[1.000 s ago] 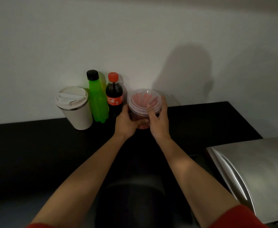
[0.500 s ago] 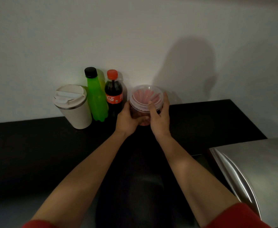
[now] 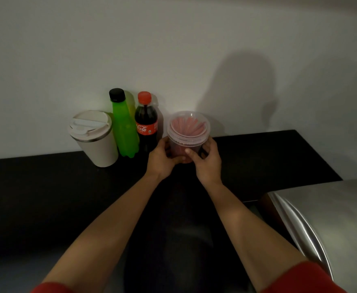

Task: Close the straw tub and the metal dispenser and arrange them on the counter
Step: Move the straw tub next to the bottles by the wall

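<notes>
Both hands, left hand (image 3: 160, 160) and right hand (image 3: 207, 163), are gripping the lidded straw tub (image 3: 187, 134) just right of the cola bottle (image 3: 146, 121).

wall: plain off-white painted wall (image 3: 173, 49) beyond hands, w/ soft shadows
counter: matte black countertop (image 3: 36, 197) under hands
light: dim

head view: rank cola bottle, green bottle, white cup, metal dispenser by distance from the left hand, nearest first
Measured from the left hand, which is on the straw tub:
1. Cola bottle, just beyond the hand, slightly left.
2. Green bottle, next one left.
3. White cup, far left of the row.
4. Metal dispenser, far right, near the counter edge.
</notes>
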Demonstrator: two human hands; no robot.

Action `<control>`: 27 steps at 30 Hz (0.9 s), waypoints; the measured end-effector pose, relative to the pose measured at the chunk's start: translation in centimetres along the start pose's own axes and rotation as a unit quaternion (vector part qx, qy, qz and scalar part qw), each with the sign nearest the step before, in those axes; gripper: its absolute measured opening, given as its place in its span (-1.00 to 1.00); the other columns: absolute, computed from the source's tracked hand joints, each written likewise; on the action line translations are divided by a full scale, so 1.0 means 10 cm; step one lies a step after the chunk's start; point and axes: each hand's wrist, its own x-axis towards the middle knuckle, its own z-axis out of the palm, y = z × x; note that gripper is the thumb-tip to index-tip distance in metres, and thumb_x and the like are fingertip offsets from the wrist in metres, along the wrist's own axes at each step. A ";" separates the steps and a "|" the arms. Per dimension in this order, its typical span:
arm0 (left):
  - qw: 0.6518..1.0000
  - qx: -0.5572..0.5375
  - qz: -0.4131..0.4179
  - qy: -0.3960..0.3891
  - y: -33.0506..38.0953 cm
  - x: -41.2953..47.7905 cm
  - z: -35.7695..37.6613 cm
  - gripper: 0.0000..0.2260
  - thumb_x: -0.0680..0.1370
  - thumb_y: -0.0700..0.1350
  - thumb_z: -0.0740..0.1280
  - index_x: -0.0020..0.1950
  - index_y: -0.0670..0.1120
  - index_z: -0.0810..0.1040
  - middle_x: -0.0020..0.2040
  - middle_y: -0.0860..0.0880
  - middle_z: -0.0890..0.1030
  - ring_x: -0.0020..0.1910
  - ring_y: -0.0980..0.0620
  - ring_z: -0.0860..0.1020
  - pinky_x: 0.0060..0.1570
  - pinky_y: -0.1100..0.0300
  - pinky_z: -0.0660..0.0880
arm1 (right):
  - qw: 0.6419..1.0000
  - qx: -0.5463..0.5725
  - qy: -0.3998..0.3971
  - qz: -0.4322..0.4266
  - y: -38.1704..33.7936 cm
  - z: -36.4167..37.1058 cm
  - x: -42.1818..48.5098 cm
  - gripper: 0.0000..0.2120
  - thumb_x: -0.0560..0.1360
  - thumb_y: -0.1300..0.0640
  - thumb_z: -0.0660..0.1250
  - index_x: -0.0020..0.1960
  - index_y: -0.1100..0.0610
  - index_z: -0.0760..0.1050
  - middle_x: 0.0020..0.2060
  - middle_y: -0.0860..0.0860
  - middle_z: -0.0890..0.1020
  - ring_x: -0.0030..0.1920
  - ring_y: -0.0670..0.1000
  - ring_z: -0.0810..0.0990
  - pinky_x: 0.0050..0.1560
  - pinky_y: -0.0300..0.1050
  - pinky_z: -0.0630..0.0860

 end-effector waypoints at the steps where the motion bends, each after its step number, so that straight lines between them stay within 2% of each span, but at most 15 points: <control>1: 1.000 0.002 0.001 0.002 0.00 0.00 0.00 -0.31 0.33 -0.18 0.53 0.39 -0.14 0.31 0.26 -0.13 0.53 0.19 -0.04 0.51 0.16 0.17 0.43 | 1.000 0.004 -0.005 0.000 0.00 0.00 0.00 -0.40 0.38 0.23 0.46 0.35 0.05 0.34 0.15 -0.11 0.50 0.19 -0.14 0.47 0.13 -0.41 0.35; 4: 1.000 0.005 0.004 0.007 -0.01 0.01 0.02 -0.32 0.33 -0.19 0.53 0.39 -0.14 0.32 0.25 -0.13 0.53 0.18 -0.03 0.52 0.12 0.21 0.43 | 1.000 0.016 -0.011 0.008 0.00 0.00 0.01 -0.42 0.39 0.27 0.44 0.35 0.04 0.34 0.08 -0.20 0.50 0.08 -0.27 0.48 0.09 -0.42 0.39; 10: 1.000 0.012 0.010 0.013 -0.05 0.03 0.08 -0.31 0.33 -0.19 0.53 0.39 -0.14 0.31 0.25 -0.14 0.54 0.17 -0.04 0.53 0.14 0.19 0.44 | 1.000 0.012 -0.010 0.004 0.01 -0.01 0.02 -0.45 0.42 0.28 0.40 0.36 0.06 0.32 0.14 -0.11 0.49 0.17 -0.17 0.45 0.06 -0.49 0.38; 14: 1.000 0.012 0.011 0.016 -0.08 0.03 0.08 -0.32 0.33 -0.15 0.54 0.38 -0.13 0.32 0.24 -0.13 0.54 0.15 -0.01 0.53 0.12 0.21 0.45 | 1.000 0.009 -0.012 0.004 0.05 0.00 0.00 -0.46 0.43 0.27 0.40 0.35 0.06 0.33 0.15 -0.10 0.48 0.18 -0.15 0.44 0.13 -0.38 0.38; 19: 1.000 0.000 0.009 0.006 -0.08 0.02 0.06 -0.29 0.31 -0.06 0.55 0.38 -0.11 0.32 0.23 -0.10 0.55 0.13 0.02 0.54 0.09 0.23 0.45 | 1.000 0.009 -0.014 0.001 0.07 0.01 0.00 -0.45 0.42 0.24 0.42 0.35 0.07 0.33 0.11 -0.14 0.49 0.08 -0.24 0.45 -0.05 -0.60 0.36; 22: 1.000 0.004 0.010 0.008 -0.08 0.00 0.06 -0.31 0.32 -0.04 0.54 0.38 -0.10 0.33 0.22 -0.10 0.55 0.10 0.06 0.53 0.05 0.27 0.44 | 1.000 0.010 -0.013 -0.002 0.08 0.02 -0.01 -0.46 0.42 0.23 0.42 0.34 0.06 0.34 0.06 -0.21 0.48 0.04 -0.31 0.45 -0.03 -0.59 0.36; 25: 1.000 -0.003 0.007 0.012 -0.06 -0.01 0.06 -0.31 0.31 -0.05 0.55 0.37 -0.11 0.35 0.22 -0.09 0.56 0.07 0.11 0.52 0.03 0.30 0.43 | 1.000 0.005 -0.013 -0.002 0.09 0.02 -0.03 -0.46 0.42 0.21 0.42 0.35 0.05 0.33 0.09 -0.18 0.48 0.04 -0.32 0.44 0.00 -0.58 0.36; 27: 1.000 -0.008 0.011 0.015 -0.05 -0.02 0.07 -0.30 0.30 -0.05 0.55 0.37 -0.12 0.35 0.23 -0.10 0.55 0.11 0.07 0.53 0.07 0.26 0.45 | 1.000 0.005 -0.013 -0.005 0.09 0.02 -0.03 -0.45 0.42 0.21 0.42 0.36 0.05 0.34 0.11 -0.15 0.49 0.07 -0.30 0.45 -0.01 -0.58 0.36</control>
